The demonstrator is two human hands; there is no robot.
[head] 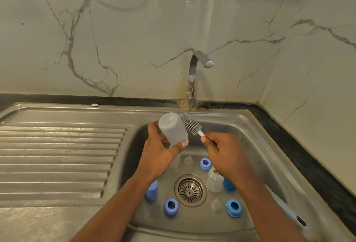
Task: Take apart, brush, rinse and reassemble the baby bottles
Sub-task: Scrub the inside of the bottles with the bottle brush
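left hand (161, 151): fingers (153, 128) wrapped round the bare bottle (172, 129), thumb across its lower end, held above the sink (240, 126) basin. right hand (225, 151): fingers pinch the white stem of the brush (190, 123). The bristle head sticks up-left past the fingertips and lies along the bottle's outer wall, touching or nearly.

Bottle long axis is tilted: what looks like the closed base is up and away from the fingers, mouth end down in the left palm, hidden.

Reads as an outside scrub. For the inside: roll the mouth toward the right fingertips, line up brush and bottle axes, push to the base, twist. Grip firm, since wet plastic probably slips.
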